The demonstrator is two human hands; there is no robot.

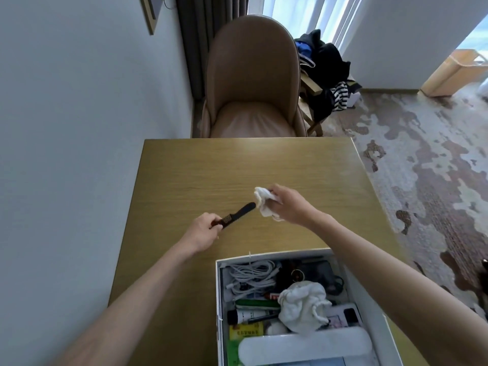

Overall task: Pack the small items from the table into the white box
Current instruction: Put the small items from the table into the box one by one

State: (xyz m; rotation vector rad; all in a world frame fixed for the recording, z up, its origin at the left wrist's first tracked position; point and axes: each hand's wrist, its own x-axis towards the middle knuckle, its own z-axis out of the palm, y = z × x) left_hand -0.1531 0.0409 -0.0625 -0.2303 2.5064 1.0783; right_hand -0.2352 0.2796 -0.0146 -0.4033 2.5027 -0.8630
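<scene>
On the wooden table (211, 167), my left hand (203, 231) grips the toothed end of a black comb (237, 213), whose handle points up and right. My right hand (287, 207) holds a crumpled white cloth (264, 203) just right of the comb's handle tip. The white box (369, 307) stands open at the table's near edge, below both hands. Inside it lie a coiled white cable (250, 273), another white cloth (303, 305), tubes, a yellow packet and a long white case.
A tan upholstered chair (250, 83) stands at the table's far edge. A wall runs along the left. Dark clothes (324, 70) hang on a wooden stand to the chair's right. Patterned carpet covers the floor on the right.
</scene>
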